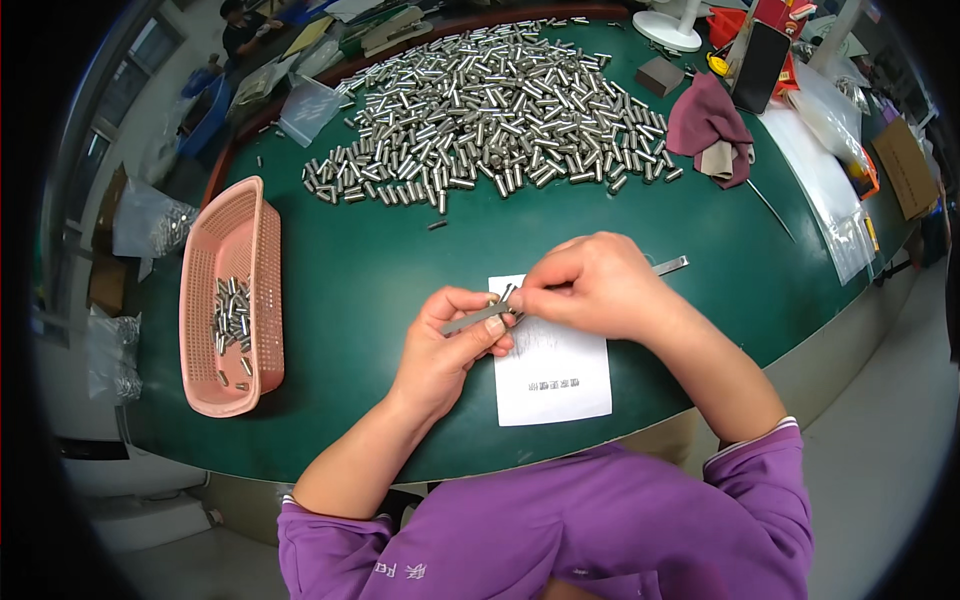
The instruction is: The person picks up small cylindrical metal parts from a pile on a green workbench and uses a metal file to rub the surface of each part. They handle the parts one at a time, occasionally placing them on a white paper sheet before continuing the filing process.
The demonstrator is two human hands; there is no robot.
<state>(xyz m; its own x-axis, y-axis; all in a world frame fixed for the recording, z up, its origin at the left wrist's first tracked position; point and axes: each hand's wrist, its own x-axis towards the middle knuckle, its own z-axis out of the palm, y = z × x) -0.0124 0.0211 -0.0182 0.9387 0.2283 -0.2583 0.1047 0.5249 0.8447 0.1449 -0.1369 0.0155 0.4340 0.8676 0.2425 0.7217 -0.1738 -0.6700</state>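
My left hand is closed around a flat grey metal strip, held at a slant over a white paper sheet. At the strip's far end, the thumb and forefinger of my right hand pinch together by a small dark metal piece. The fingers partly cover that piece, so its full shape is hidden. Just beyond my right wrist shows the end of a bright metal bar; whether it lies on the table or touches the hand I cannot tell.
A large heap of short metal pins covers the far part of the green table. A pink basket with several pins stands at left. To the right are a maroon cloth, a phone and plastic bags.
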